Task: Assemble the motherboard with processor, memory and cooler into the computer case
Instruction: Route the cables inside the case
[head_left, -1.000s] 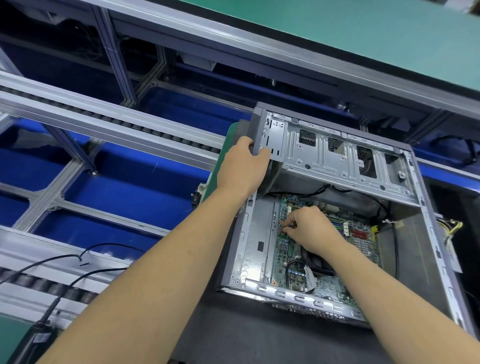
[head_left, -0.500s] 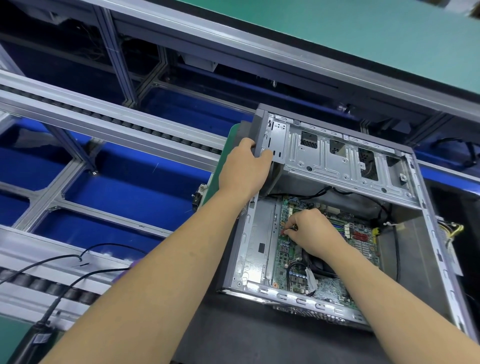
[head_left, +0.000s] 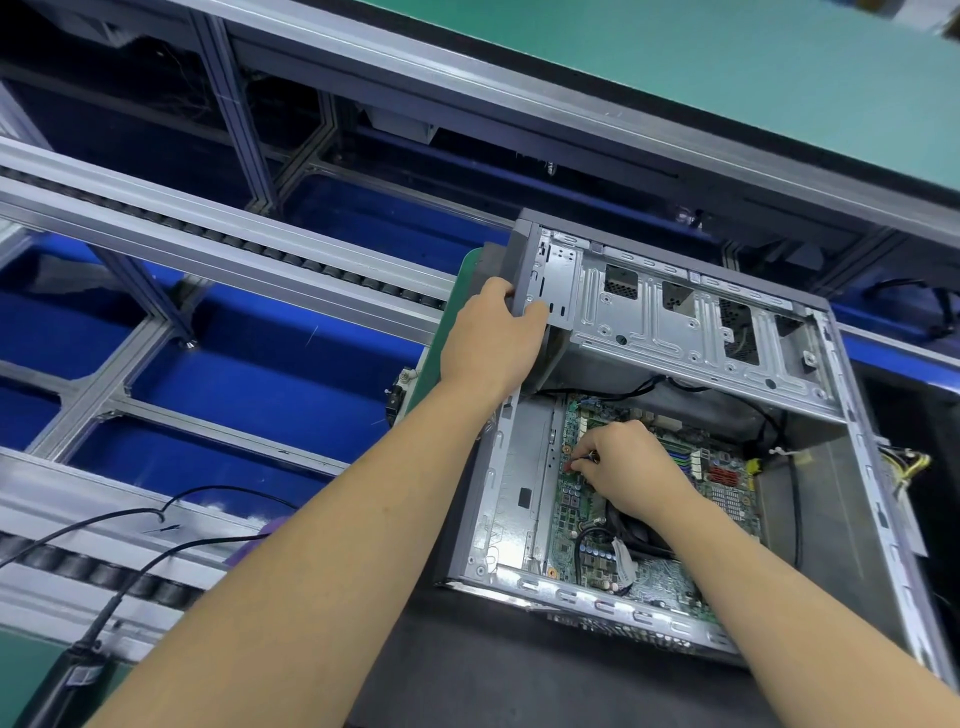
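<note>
An open grey computer case (head_left: 519, 499) lies on its side on a dark mat, its drive cage (head_left: 675, 322) across the top. My left hand (head_left: 491, 338) grips the case's upper left corner. The green motherboard (head_left: 576, 499) sits inside on the case floor, with a black cooler (head_left: 636, 535) partly hidden under my right forearm. My right hand (head_left: 623, 467) is inside the case over the board's left part, its fingertips pinching a small dark connector with a red tip (head_left: 574, 464) against the board. Memory slots (head_left: 691, 460) show to the right of that hand.
A roller conveyor with aluminium rails (head_left: 218, 249) runs on the left over blue panels. Black cables (head_left: 156, 519) lead to a dark tool (head_left: 72, 680) at the lower left. A green bench top (head_left: 727, 67) lies beyond. Yellow wires (head_left: 909, 467) hang at the case's right side.
Both hands keep their places; my right hand's fingers have shifted slightly at the board's left edge. The view has moved a little.
</note>
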